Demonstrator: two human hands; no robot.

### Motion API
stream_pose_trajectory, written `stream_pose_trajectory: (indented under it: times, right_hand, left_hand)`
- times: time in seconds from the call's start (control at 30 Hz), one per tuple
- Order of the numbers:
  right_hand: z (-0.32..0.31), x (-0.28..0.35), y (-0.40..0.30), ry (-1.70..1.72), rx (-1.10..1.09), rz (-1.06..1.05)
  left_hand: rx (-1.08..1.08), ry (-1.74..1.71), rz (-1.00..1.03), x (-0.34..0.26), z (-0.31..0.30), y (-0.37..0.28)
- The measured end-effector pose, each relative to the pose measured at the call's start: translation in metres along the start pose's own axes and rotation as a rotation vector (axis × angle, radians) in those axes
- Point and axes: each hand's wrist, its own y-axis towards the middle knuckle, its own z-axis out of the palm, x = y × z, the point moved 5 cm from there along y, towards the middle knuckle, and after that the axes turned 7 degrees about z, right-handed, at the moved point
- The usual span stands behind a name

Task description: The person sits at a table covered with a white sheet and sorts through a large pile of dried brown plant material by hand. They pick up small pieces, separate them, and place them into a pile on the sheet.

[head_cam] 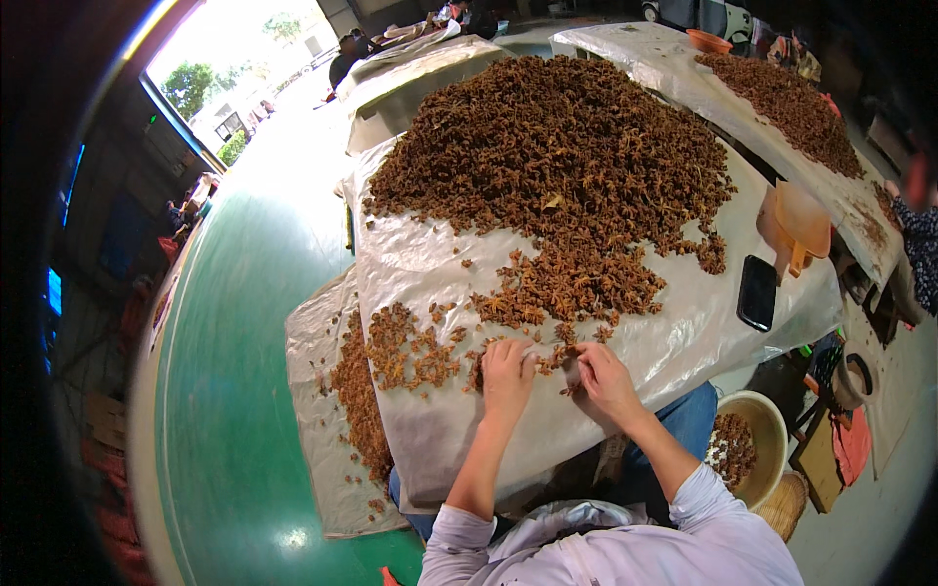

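A large heap of dried star anise [557,146] covers the far part of a table wrapped in a pale plastic sheet [454,454]. Its loose near end reaches down towards my hands. My left hand [507,373] rests palm down at the near edge of the scattered pods, with a few pods beside its fingers; whether it grips any is hidden. To its right, my right hand [602,375] has its thumb and fingertips bent together at some star anise pods; its grip is too small to tell. A smaller spread of pods [410,351] lies left of my left hand.
A black phone [756,293] and an orange scoop [802,223] lie on the table's right side. Below right stands a basin [769,447] with pods and white bits. More pods lie on a lower sheet [322,439] at left. A co-worker's patterned sleeve [920,242] shows far right.
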Motion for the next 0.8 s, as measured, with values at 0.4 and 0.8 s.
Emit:
stream_pose_trajectory:
  times: [0.4,0.8]
  right_hand:
    - [-0.014,0.016,0.041,-0.191,-0.123,-0.149]
    - [-0.047,-0.002,0.02,-0.107,0.032,0.165]
  left_hand:
    - [0.543,0.359,0.013,0.003,0.071,0.036]
    - [0.425,-0.095,-0.219,0.006,-0.014,0.012]
